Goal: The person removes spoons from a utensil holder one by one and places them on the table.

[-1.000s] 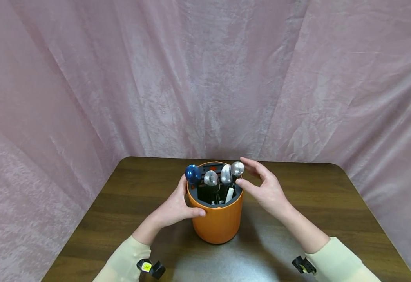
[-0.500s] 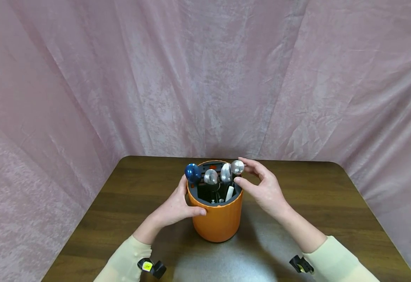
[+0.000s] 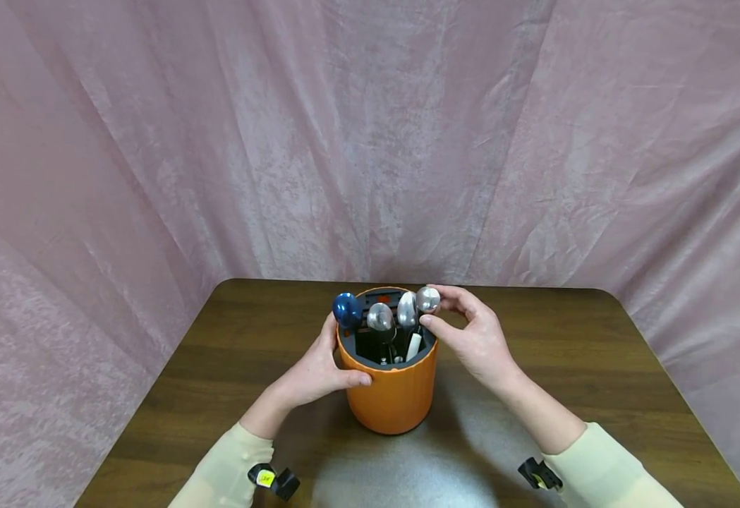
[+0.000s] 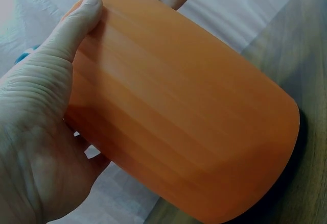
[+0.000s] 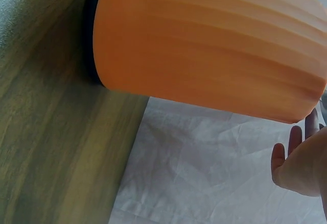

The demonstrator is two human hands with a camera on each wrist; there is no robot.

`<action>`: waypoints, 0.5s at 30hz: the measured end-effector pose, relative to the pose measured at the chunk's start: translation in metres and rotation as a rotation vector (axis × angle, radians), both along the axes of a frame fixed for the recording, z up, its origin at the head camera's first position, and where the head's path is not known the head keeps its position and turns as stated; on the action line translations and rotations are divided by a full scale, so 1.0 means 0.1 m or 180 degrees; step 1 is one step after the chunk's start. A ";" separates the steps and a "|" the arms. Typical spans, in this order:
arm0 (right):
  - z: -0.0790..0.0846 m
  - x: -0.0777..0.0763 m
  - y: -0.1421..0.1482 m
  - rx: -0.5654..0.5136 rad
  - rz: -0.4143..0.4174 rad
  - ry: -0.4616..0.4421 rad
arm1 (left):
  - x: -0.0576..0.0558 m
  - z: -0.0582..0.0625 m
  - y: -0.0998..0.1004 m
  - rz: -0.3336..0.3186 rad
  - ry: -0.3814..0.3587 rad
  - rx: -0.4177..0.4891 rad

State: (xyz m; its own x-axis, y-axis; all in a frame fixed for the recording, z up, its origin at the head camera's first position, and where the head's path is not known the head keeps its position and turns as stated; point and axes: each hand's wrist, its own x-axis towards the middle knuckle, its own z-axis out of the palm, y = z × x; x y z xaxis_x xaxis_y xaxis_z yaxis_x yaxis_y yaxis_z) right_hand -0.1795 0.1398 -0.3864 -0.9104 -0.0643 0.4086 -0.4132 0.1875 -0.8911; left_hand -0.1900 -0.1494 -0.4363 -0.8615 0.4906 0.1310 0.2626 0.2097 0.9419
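Note:
An orange cylindrical holder (image 3: 390, 402) with a dark grey insert stands upright in the head view. My left hand (image 3: 312, 370) grips its left side, thumb over the front below the rim and the other fingers behind. A shiny silver spoon (image 3: 428, 299), bowl up, stands at the holder's right edge. My right hand (image 3: 474, 339) pinches it just under the bowl, with thumb in front and fingers behind. Beside it are another silver spoon (image 3: 407, 310), a third silver spoon (image 3: 380, 318) and a blue spoon (image 3: 347, 310). The spoons' lower ends are hidden inside the holder.
A short white handle (image 3: 413, 347) sticks up inside the holder near the front right. Brown wood-grain table (image 3: 268, 310) lies under everything, its far edge just behind the holder. Pink curtains (image 3: 370, 141) hang beyond it.
My right thumb and fingers have come slightly left and closer together around the right-hand silver spoon. My left hand keeps its hold on the holder.

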 end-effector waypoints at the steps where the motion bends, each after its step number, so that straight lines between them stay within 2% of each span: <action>1: 0.00 0.00 0.00 -0.0002 -0.0010 0.0006 | 0.00 0.00 0.00 -0.0002 -0.0004 0.0000; 8: 0.00 -0.02 -0.02 -0.0130 0.0001 0.0141 | -0.01 0.01 0.00 -0.0014 -0.0011 0.0001; 15: -0.01 -0.02 -0.04 -0.0267 0.0053 0.0137 | 0.00 0.01 0.00 -0.0031 -0.0030 0.0019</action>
State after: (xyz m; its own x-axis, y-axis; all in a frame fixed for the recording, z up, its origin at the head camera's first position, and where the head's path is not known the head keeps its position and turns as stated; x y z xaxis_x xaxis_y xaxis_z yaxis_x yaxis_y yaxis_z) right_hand -0.1817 0.1358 -0.3870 -0.8910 -0.0431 0.4520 -0.4540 0.1057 -0.8847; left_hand -0.1897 -0.1493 -0.4349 -0.8579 0.4981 0.1258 0.2558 0.2017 0.9455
